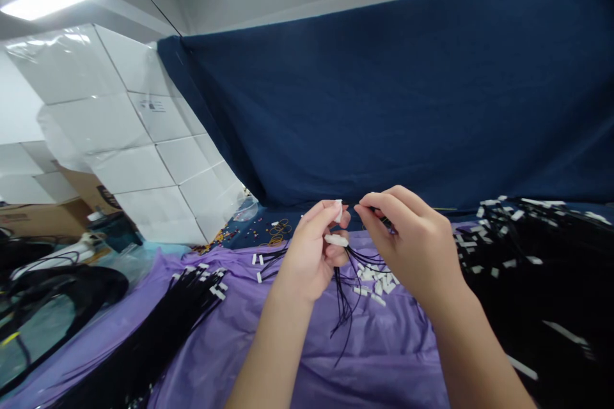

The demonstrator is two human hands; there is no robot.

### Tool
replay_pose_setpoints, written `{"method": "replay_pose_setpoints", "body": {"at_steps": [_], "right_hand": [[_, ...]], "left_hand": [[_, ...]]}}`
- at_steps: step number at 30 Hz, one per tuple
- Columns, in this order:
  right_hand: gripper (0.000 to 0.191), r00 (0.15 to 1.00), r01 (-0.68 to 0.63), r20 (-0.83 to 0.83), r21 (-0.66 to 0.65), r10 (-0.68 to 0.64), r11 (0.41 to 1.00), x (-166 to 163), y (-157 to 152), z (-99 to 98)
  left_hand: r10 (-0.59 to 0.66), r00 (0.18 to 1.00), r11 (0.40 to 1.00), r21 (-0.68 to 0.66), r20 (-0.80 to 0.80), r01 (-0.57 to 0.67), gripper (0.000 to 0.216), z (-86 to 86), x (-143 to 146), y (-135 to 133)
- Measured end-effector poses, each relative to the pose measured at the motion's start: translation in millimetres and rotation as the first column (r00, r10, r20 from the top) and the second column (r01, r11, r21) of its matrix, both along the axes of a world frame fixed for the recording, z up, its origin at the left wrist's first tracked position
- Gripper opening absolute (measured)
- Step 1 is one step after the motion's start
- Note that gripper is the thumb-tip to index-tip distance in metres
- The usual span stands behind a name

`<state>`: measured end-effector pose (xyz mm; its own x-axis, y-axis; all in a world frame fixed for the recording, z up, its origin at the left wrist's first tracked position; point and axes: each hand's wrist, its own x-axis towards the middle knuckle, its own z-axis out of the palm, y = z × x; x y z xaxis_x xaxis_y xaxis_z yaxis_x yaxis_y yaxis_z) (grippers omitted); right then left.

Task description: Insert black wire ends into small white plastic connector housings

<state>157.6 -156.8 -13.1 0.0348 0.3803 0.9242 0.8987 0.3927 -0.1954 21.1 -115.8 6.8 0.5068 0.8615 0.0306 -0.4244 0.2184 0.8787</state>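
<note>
My left hand (311, 249) is raised over the purple cloth (374, 358), fingers pinched on a small white connector (338, 211), with another white connector (336, 240) and several thin black wires (346, 294) hanging from the same grip. My right hand (407, 236) is close beside it, thumb and forefinger pinched on the end of a black wire right next to the connector. Loose white connectors (377, 281) lie on the cloth just under both hands.
A bundle of finished black wires with white ends (192, 294) lies at the left. A big heap of black wires with white connectors (537, 255) fills the right. Yellow rubber bands (281, 229) lie at the back. White boxes (134, 153) are stacked at left; a blue curtain (407, 89) hangs behind.
</note>
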Motion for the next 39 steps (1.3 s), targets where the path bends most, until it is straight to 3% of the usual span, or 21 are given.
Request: {"method": "replay_pose_setpoints", "body": {"at_steps": [15, 39], "right_hand": [[0.005, 1.000, -0.015, -0.016, -0.113, 0.013, 0.993, 3.7, 5.7, -2.9], [0.007, 0.999, -0.036, -0.036, -0.151, 0.031, 0.988, 4.5, 3.9, -0.8]], "left_hand": [[-0.033, 0.996, 0.979, -0.199, 0.079, 0.049, 0.023, -1.3, 5.4, 0.5], [-0.068, 0.995, 0.980, -0.185, 0.076, 0.081, 0.024, 0.7, 3.7, 3.9]]}}
